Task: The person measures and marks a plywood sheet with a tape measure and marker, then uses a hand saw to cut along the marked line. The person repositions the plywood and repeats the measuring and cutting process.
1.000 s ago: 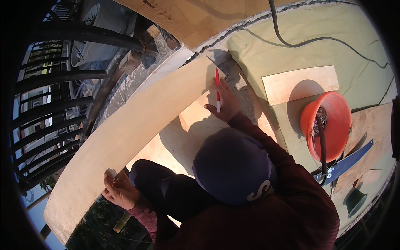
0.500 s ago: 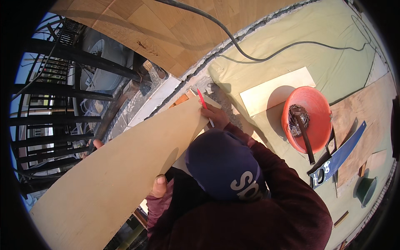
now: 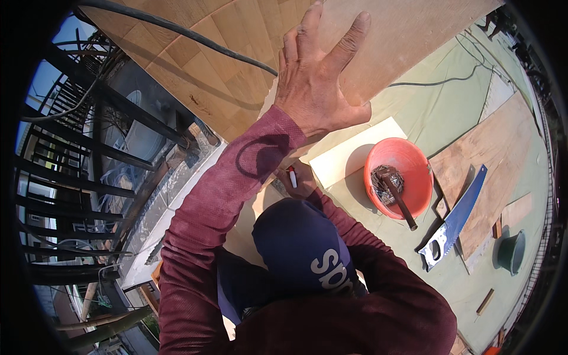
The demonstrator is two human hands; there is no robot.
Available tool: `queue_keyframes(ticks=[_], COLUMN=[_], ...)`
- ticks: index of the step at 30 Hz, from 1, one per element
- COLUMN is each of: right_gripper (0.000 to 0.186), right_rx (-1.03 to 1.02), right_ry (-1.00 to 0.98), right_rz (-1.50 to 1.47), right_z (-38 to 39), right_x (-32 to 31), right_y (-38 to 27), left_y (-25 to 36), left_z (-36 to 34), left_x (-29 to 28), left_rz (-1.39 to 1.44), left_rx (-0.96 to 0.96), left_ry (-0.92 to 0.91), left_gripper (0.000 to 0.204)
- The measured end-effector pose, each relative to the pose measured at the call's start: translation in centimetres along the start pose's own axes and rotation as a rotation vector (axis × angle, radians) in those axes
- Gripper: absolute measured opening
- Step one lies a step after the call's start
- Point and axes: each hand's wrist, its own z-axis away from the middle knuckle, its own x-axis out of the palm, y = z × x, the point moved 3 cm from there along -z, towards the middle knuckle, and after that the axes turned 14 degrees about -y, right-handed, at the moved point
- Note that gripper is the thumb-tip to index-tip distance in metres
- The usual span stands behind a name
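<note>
1. The plywood board (image 3: 414, 41) slants across the view just above the red bucket.
2. The red bucket (image 3: 418, 177) holds a tangle of nails (image 3: 377, 176).
3. The blue-bladed saw (image 3: 464, 207) lies to the bucket's lower right.
4. The hammer (image 3: 398, 195) rests inside the bucket (its handle pokes out over the near rim).
5. Of the hands, the left hand (image 3: 322, 83), up-left of the bucket, spreads its fingers wide over the board; the right hand (image 3: 304, 179), left of the bucket and partly hidden, grips a red-and-white pen (image 3: 292, 177).
</note>
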Motion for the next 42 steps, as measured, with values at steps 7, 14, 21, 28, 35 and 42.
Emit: queue_keyframes(ticks=[7, 14, 21, 28, 35, 42], right_gripper=[0.031, 0.026, 0.032, 0.020, 0.026, 0.028], right_rx=[0.235, 0.535, 0.589, 0.479, 0.490, 0.367], right_ry=[-0.020, -0.099, -0.271, -0.263, -0.188, -0.310], right_rz=[-0.075, -0.166, -0.108, -0.032, -0.076, 0.296], right_z=[10.2, 19.0, 17.4, 17.7, 17.4, 9.8], right_x=[0.8, 0.6, 1.4, 0.4, -1.2, -0.3], right_y=[7.2, 11.1, 12.0, 11.0, 9.7, 10.9], left_y=[-3.5, -8.3, -8.4, -12.0, -11.3, -11.3], left_z=[11.3, 29.1, 44.4, 42.3, 26.9, 46.0], left_x=[-0.1, -0.4, 0.1, 8.6, 20.1, 12.1], left_rz=[0.135, 0.282, -0.224, -0.021, 0.564, -0.215], left_rx=[-0.147, -0.549, -0.284, -0.691, -0.713, -1.290], left_ry=[-0.546, -0.760, -0.993, -1.081, -0.346, 0.049], left_gripper=[0.115, 0.116, 0.094, 0.103, 0.083, 0.056])
